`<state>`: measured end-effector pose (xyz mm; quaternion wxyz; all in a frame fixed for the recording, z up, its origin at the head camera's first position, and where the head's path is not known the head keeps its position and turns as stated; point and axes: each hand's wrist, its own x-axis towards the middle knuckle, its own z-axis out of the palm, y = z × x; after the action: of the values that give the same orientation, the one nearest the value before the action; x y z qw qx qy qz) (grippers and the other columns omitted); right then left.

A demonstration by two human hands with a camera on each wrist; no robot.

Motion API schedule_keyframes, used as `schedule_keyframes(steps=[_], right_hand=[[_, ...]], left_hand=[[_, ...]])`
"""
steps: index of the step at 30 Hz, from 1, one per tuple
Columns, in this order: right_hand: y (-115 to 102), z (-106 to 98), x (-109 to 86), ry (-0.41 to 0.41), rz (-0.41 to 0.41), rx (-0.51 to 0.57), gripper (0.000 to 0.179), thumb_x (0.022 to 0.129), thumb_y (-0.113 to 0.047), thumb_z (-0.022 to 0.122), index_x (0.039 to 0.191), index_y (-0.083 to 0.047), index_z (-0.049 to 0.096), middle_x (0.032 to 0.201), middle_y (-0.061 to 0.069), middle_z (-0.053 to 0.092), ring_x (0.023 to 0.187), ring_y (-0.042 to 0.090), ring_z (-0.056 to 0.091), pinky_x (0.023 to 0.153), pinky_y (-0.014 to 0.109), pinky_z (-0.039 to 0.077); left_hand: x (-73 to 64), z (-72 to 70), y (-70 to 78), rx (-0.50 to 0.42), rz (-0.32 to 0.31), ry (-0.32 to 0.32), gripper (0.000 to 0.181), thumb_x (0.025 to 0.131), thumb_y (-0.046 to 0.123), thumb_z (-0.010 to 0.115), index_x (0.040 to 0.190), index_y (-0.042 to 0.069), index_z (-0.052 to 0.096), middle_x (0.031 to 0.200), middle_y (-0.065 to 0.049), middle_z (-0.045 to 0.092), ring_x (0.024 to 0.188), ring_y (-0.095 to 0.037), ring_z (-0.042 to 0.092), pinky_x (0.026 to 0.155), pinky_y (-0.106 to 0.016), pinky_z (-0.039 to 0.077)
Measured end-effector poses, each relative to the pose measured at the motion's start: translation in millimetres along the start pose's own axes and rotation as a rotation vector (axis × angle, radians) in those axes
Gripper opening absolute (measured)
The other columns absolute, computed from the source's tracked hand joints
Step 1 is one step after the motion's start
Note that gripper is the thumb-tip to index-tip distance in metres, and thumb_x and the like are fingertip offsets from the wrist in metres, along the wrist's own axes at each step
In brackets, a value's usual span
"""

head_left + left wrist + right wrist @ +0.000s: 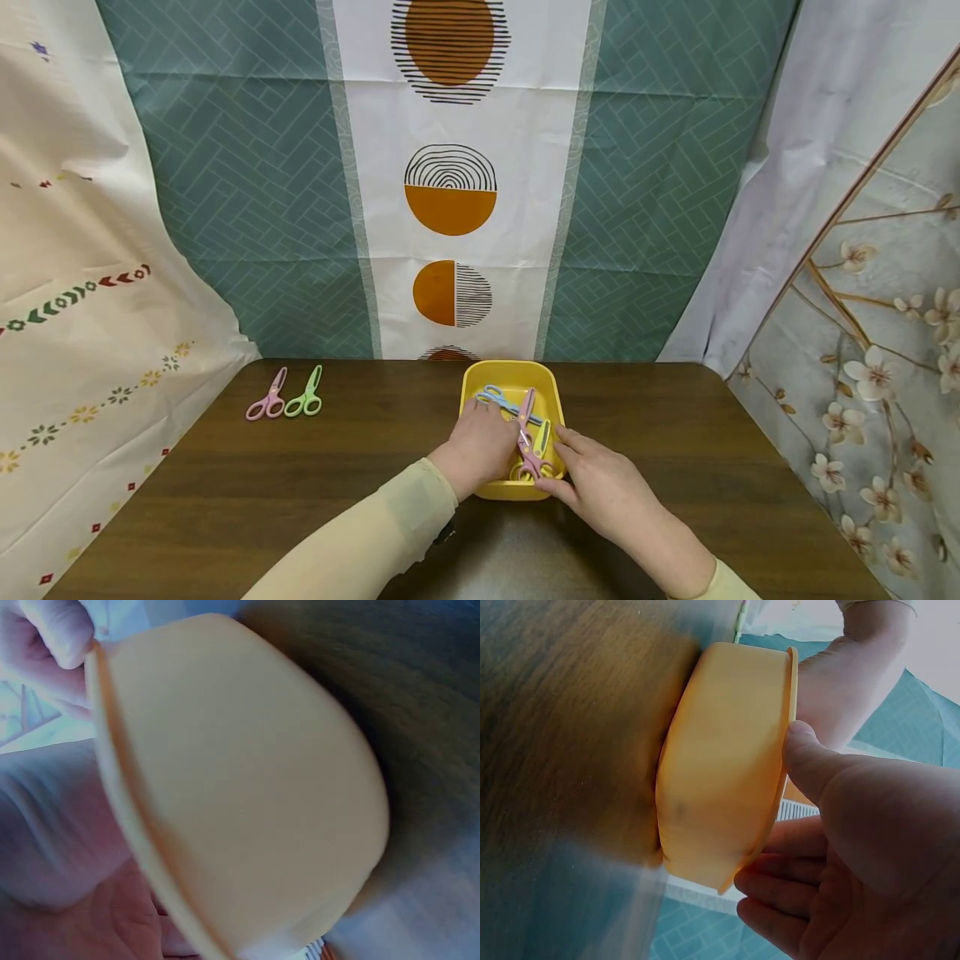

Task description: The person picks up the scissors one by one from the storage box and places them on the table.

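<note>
A yellow plastic bin (504, 492) stands on the table, holding several pairs of scissors. Pink scissors (527, 406) lie on top, with yellow scissors (543, 435) beneath at the right and blue scissors (492, 393) toward the back. My left hand (483, 446) reaches over the left rim into the bin, close to the blue and pink scissors; its fingertips are hidden, so any hold cannot be seen. At the near right corner, my right hand (600, 475) rests on the rim, thumb on the near edge and fairly straight fingers along the right side.
At the table's back left lie another pink pair of scissors (267, 397) and a green pair of scissors (306, 394), side by side. The dark wooden table (360, 467) ends at a patterned cloth (465, 208) behind, with more hanging cloth at both sides.
</note>
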<state>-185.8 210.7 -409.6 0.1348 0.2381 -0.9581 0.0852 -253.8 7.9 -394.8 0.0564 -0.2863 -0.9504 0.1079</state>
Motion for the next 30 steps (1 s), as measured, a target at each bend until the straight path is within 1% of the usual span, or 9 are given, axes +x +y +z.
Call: schedule_keyframes(steps=[5, 9, 13, 16, 20, 23, 27, 30], right_hand=[[0, 0, 0.0, -0.002, 0.002, 0.004, 0.067, 0.099, -0.051, 0.08, 0.141, 0.001, 0.072, 0.151, 0.019, 0.065, 0.137, 0.035, 0.066, 0.107, 0.053, 0.056], [1, 0, 0.4, -0.003, 0.002, 0.002, 0.068, 0.099, -0.051, 0.08, 0.141, 0.001, 0.072, 0.152, 0.019, 0.065, 0.137, 0.035, 0.066, 0.107, 0.053, 0.056], [1, 0, 0.6, -0.008, 0.006, 0.0, 0.069, 0.099, -0.052, 0.08, 0.141, 0.001, 0.072, 0.153, 0.018, 0.064, 0.136, 0.035, 0.067, 0.106, 0.053, 0.057], [0, 0, 0.4, -0.018, 0.014, 0.0, 0.07, 0.099, -0.052, 0.08, 0.142, 0.001, 0.072, 0.153, 0.018, 0.064, 0.137, 0.035, 0.066, 0.107, 0.053, 0.057], [0, 0, 0.4, -0.021, 0.019, 0.001, 0.07, 0.099, -0.052, 0.081, 0.142, 0.002, 0.071, 0.153, 0.019, 0.064, 0.137, 0.036, 0.066, 0.107, 0.054, 0.056], [-1, -1, 0.1, -0.015, 0.017, 0.001, 0.069, 0.098, -0.051, 0.081, 0.141, 0.002, 0.072, 0.153, 0.019, 0.064, 0.136, 0.036, 0.066, 0.106, 0.054, 0.057], [-1, -1, 0.0, -0.01, 0.012, -0.002, 0.069, 0.098, -0.051, 0.081, 0.141, 0.003, 0.072, 0.152, 0.019, 0.064, 0.136, 0.036, 0.066, 0.106, 0.054, 0.057], [-1, -1, 0.5, -0.012, 0.011, 0.004, 0.069, 0.099, -0.052, 0.08, 0.141, 0.003, 0.072, 0.153, 0.019, 0.064, 0.137, 0.036, 0.066, 0.107, 0.054, 0.056]], left_hand=[[-3.1, -8.6, -2.5, 0.003, -0.004, -0.037, 0.032, 0.103, 0.035, 0.074, 0.129, 0.018, 0.08, 0.123, -0.015, 0.075, 0.115, -0.032, 0.068, 0.105, -0.053, 0.052], [-6.5, -13.8, -6.2, 0.02, 0.01, -0.057, 0.032, 0.1, 0.035, 0.08, 0.128, 0.02, 0.081, 0.12, -0.012, 0.076, 0.112, -0.029, 0.067, 0.104, -0.053, 0.053], [-11.6, -19.2, -10.0, 0.043, 0.035, -0.059, 0.034, 0.097, 0.036, 0.085, 0.126, 0.02, 0.081, 0.117, -0.01, 0.077, 0.109, -0.027, 0.067, 0.103, -0.052, 0.055], [-14.9, -22.5, -12.9, 0.04, 0.043, -0.049, 0.032, 0.095, 0.034, 0.087, 0.123, 0.019, 0.081, 0.112, -0.01, 0.075, 0.104, -0.027, 0.067, 0.099, -0.051, 0.056], [-18.7, -25.6, -16.9, -0.008, 0.038, -0.032, 0.03, 0.094, 0.032, 0.088, 0.121, 0.019, 0.082, 0.107, -0.009, 0.07, 0.095, -0.026, 0.062, 0.094, -0.049, 0.054], [-22.1, -27.2, -19.6, -0.041, 0.036, -0.007, 0.03, 0.094, 0.03, 0.089, 0.12, 0.018, 0.082, 0.105, -0.009, 0.068, 0.089, -0.026, 0.06, 0.09, -0.047, 0.053], [-26.0, -27.2, -22.6, -0.057, 0.034, 0.033, 0.031, 0.093, 0.029, 0.09, 0.121, 0.017, 0.082, 0.106, -0.009, 0.067, 0.087, -0.026, 0.059, 0.091, -0.047, 0.053], [-28.6, -26.3, -24.0, -0.06, 0.027, 0.056, 0.034, 0.093, 0.028, 0.09, 0.123, 0.017, 0.081, 0.108, -0.009, 0.065, 0.089, -0.027, 0.059, 0.094, -0.048, 0.053]])
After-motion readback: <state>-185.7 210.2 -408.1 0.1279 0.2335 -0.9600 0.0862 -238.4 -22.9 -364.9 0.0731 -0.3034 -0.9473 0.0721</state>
